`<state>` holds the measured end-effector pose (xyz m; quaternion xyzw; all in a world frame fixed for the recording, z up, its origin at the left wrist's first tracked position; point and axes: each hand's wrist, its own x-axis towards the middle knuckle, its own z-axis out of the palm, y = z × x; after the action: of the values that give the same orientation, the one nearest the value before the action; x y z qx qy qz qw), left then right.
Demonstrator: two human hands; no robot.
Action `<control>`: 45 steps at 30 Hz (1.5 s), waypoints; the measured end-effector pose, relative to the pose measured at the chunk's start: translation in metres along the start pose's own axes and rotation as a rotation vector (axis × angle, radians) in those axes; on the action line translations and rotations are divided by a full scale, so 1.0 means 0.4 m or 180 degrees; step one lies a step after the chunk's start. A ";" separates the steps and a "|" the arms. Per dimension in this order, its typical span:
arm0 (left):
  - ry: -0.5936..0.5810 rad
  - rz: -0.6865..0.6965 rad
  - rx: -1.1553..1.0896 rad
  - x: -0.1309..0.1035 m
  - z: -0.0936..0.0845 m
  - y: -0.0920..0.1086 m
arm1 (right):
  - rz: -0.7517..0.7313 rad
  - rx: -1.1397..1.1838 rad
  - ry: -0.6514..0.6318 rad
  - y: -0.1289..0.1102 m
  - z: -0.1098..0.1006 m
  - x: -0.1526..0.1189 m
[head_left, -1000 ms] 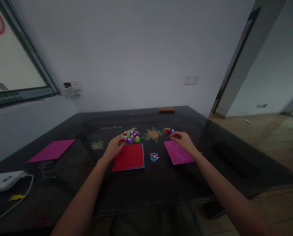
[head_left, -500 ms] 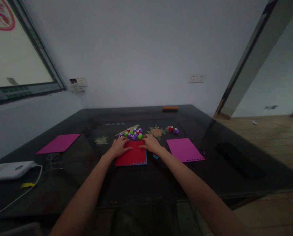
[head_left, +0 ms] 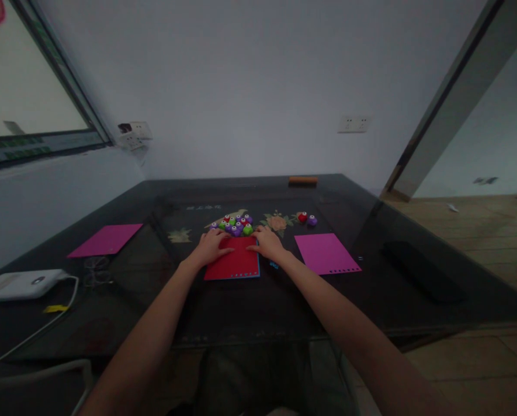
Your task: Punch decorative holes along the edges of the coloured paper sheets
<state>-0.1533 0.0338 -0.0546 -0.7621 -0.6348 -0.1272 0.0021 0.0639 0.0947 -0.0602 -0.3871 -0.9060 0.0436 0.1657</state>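
A flat red rectangular sheet [head_left: 233,263], blue showing along its rim, lies on the dark glossy table [head_left: 250,312] between two bare hands. The left hand [head_left: 210,245] is at its far left corner, the right hand [head_left: 268,242] at its far right; both thumbs spread inward from the fingers, over the red. Small round purple, green and red balls [head_left: 236,225] crowd the far edge; bare tabletop lies open on the near side.

Toys [head_left: 236,227] seemingly block beyond red pad [head_left: 233,261].
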 end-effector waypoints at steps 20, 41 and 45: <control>-0.0002 0.0026 -0.0038 0.008 0.001 0.000 | 0.0024 0.0268 0.0134 -0.011 -0.002 -0.008; 0.0729 -0.0115 -0.0922 0.009 -0.036 -0.014 | 0.0251 0.0536 0.0385 -0.017 -0.004 -0.012; 0.0783 -0.0214 -0.0995 0.009 -0.038 -0.018 | 0.0347 0.0899 0.0525 -0.010 0.000 -0.006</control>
<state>-0.1626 0.0364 -0.0404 -0.7103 -0.6274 -0.3163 -0.0429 0.0625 0.0902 -0.0598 -0.4107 -0.8519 0.1475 0.2895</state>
